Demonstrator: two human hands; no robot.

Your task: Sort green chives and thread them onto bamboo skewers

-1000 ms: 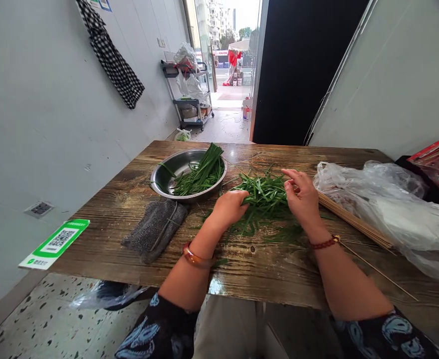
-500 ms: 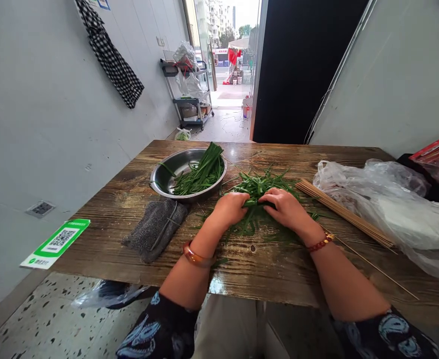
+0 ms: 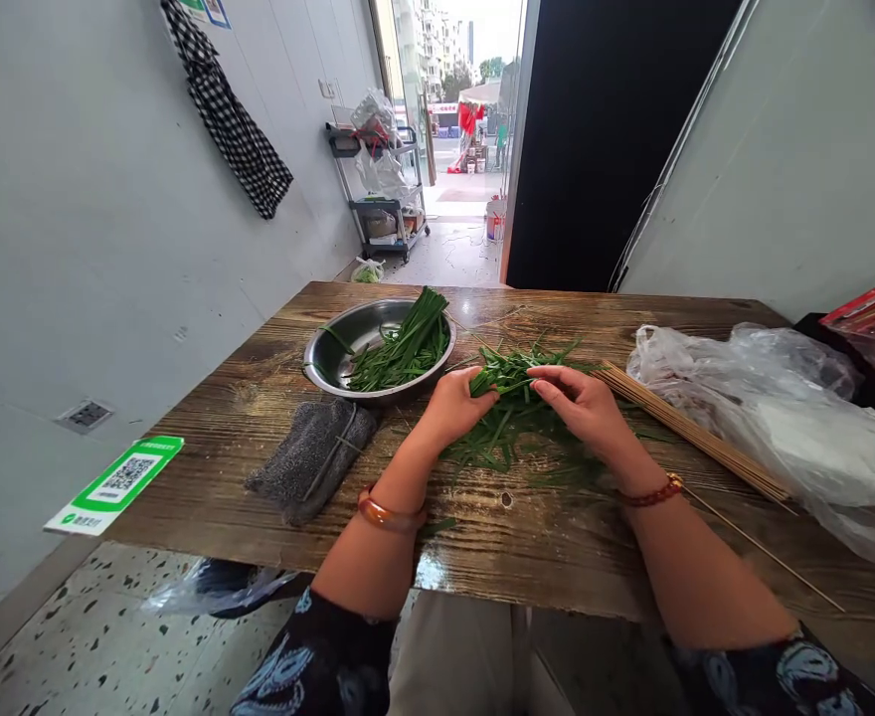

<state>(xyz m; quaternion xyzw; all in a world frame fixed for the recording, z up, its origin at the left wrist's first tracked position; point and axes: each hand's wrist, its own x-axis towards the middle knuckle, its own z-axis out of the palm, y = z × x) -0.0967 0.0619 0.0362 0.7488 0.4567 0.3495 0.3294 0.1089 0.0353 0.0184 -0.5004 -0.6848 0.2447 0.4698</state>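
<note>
One oval, silver-coloured metal basin (image 3: pixel 325 362) holds long, flat green leaves (image 3: pixel 417 336), some heaped over its right rim. Beside it, a loose pile of similar green leaves (image 3: pixel 501 433) lies on the brown, wood-grained tabletop (image 3: pixel 482 557). Of the two hands, the left hand (image 3: pixel 456 406) is closed around a bunch from this pile; the right hand (image 3: pixel 576 406) touches the leaves with its fingertips, though whether it grips any I cannot tell. Also here are one grey mesh cloth (image 3: pixel 310 462), one green-and-white QR card (image 3: pixel 120 482), one bundle of thin brown sticks (image 3: pixel 695 431), one single stick (image 3: pixel 766 549) and crumpled clear plastic (image 3: pixel 751 383). Beyond, a grey wheeled cart (image 3: pixel 375 205) carries plastic bags near a bright doorway.
</note>
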